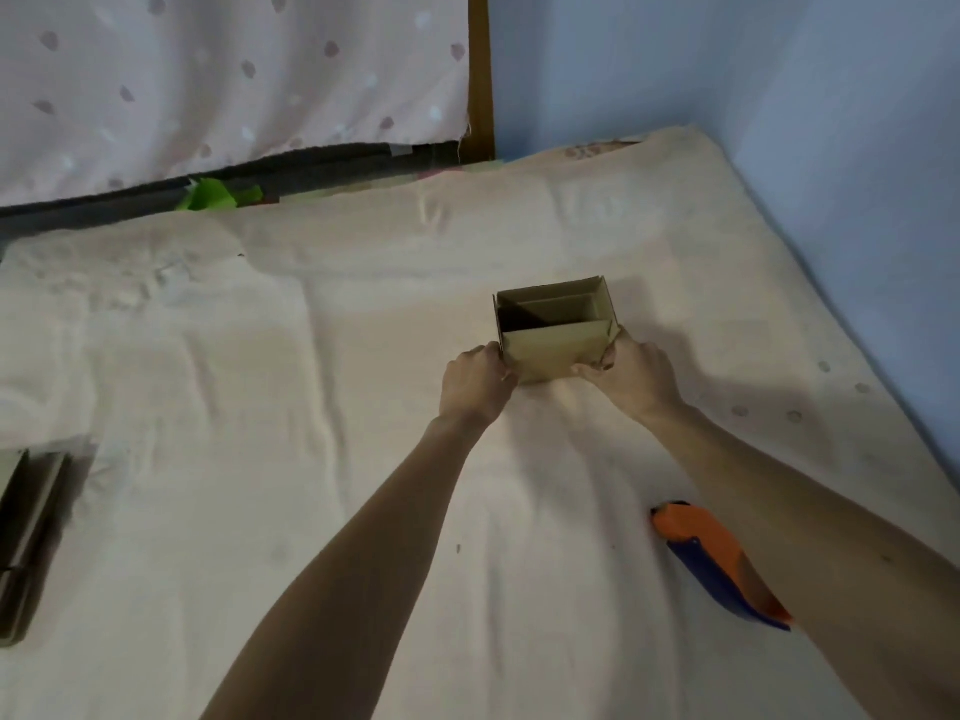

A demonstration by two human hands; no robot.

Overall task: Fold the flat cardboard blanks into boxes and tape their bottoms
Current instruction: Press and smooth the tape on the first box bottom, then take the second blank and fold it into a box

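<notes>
Holding one box (558, 350), left hand (475, 379), right hand (631, 376)

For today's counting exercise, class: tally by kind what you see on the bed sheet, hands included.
cardboard box: 1
tape dispenser: 1
stack of flat blanks: 1
hands: 2, left hand and right hand
Total: 5

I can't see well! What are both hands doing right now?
Left hand: grips the small brown cardboard box by its left side.
Right hand: grips its right side.
</notes>
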